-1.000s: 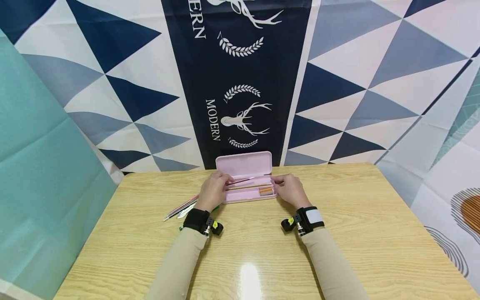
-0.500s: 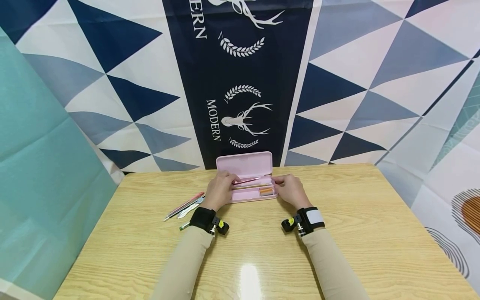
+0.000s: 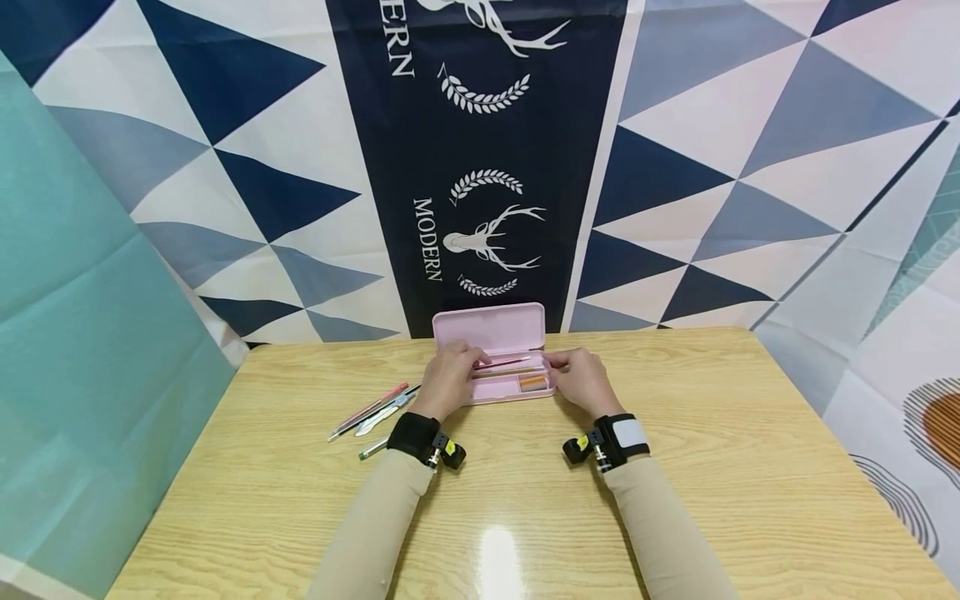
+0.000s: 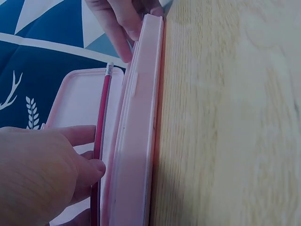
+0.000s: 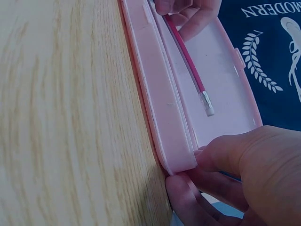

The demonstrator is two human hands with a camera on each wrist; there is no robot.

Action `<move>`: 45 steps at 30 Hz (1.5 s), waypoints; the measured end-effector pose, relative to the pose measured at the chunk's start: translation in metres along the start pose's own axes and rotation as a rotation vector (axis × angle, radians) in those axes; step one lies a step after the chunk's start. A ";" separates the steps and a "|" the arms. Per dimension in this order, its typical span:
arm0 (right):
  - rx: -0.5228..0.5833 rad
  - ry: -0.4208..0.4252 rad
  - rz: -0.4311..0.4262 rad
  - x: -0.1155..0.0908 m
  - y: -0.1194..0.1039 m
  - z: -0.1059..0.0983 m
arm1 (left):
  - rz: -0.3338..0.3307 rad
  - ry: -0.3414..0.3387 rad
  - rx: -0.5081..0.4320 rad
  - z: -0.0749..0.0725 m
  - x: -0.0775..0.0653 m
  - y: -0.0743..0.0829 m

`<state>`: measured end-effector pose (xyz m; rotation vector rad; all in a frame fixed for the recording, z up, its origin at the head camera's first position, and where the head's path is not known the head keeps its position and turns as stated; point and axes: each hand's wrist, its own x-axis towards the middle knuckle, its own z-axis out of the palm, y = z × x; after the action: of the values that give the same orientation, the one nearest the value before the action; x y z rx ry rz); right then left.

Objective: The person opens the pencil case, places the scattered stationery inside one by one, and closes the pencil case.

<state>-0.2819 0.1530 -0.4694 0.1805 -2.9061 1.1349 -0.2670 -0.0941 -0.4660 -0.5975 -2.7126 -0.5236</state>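
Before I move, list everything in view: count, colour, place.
pencil case: 1, pink, open, centre
pencil: 1, red, over case
second pencil: 1, yellowish, inside case
small block: 1, orange and grey, case's front right
pens: at least 2, pink, black, left of case
slim tool: 1, silvery, beside pens
other pen: 1, green, nearer person
table: 1, pale wood, beneath case
sheets: several, navy, white, grey, teal, behind and beside table
camera wristbands: 2, black, wrists
sleeves: 2, beige, forearms
left hand: 1, pinching pencil
right hand: 1, holding case
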 end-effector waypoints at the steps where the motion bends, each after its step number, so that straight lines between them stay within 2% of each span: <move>1: -0.001 0.000 0.000 0.000 0.000 0.000 | 0.004 -0.001 -0.003 0.000 0.000 0.001; 10: -0.002 -0.001 0.007 0.001 0.000 0.001 | 0.043 0.010 0.020 0.003 0.002 0.005; 23: 0.001 -0.003 0.009 0.000 -0.001 0.000 | 0.054 0.016 0.026 0.008 0.006 0.009; 33: 0.002 -0.002 0.011 0.000 -0.002 0.000 | 0.014 -0.059 0.025 0.008 0.005 0.013; 45: -0.007 -0.004 -0.007 -0.001 -0.002 -0.002 | -0.042 -0.111 -0.006 0.008 0.007 0.013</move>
<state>-0.2808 0.1529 -0.4667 0.1926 -2.9098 1.1247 -0.2688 -0.0771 -0.4669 -0.5890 -2.8342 -0.5243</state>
